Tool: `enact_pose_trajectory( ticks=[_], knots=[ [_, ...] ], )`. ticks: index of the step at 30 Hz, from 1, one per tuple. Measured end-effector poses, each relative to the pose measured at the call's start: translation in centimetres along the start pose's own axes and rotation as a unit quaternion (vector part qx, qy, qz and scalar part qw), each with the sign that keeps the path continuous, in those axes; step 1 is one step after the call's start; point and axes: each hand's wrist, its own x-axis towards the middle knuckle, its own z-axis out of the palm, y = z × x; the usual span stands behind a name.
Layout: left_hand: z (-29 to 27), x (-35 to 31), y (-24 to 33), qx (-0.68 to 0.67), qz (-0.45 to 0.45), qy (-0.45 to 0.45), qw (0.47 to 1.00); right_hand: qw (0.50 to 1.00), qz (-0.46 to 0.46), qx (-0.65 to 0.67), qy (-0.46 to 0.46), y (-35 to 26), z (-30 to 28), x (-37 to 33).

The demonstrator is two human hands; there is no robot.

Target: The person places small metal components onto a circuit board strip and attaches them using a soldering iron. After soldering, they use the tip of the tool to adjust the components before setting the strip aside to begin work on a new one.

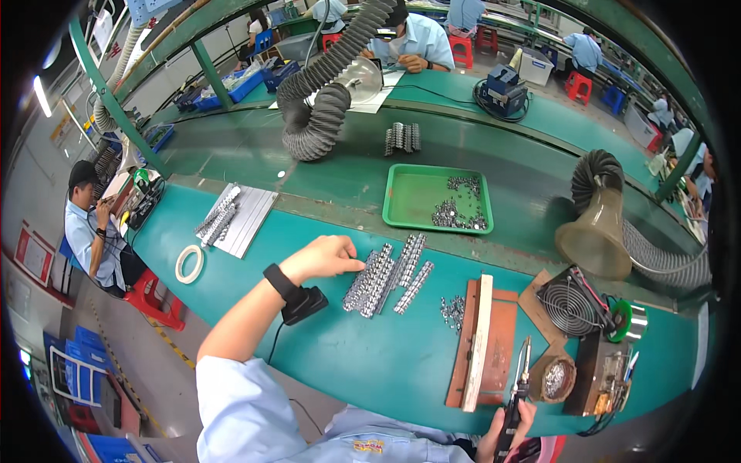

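My left hand (328, 256), with a black band on its wrist, reaches over the green bench. Its fingers are curled together at the left edge of a batch of silvery strips of small metal parts (370, 279); whatever they pinch is hidden. More such strips (414, 287) lie just to the right. Low at the right, my right hand (519, 426) is wrapped round the black handle of a soldering iron (515, 409), its tip pointing up and away from me. Beside the iron lies a brown board (500, 339) with a pale wooden bar (478, 343) along it.
Loose metal parts (452, 311) lie left of the board. A green tray (401, 197) holds more. Rightward are a tin of solder bits (557, 380), a fan (573, 301), a solder spool (629, 322) and an extraction hood (594, 239). A tape roll (189, 264) lies left. Co-workers sit nearby.
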Motion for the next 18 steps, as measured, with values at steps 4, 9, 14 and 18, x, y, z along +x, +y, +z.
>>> enact_pose_trajectory(
  ticks=[4,9,14,18],
  knots=[
    [2.5,-0.4,-0.3,-0.051,-0.014,0.022,0.998,1.0,0.005,0.022,-0.002,-0.1,-0.2,-0.5],
    [3.3,-0.1,-0.2,-0.081,-0.022,0.032,0.996,0.997,0.013,0.048,0.054,0.7,0.6,-1.0],
    [2.4,-0.8,-0.9,-0.12,-0.001,0.083,0.989,0.994,0.032,0.092,0.053,0.8,0.4,-1.6],
    [1.9,-2.3,2.4,-0.201,0.066,0.1,0.972,0.995,0.012,0.067,0.07,0.9,0.6,-1.0]
  ],
)
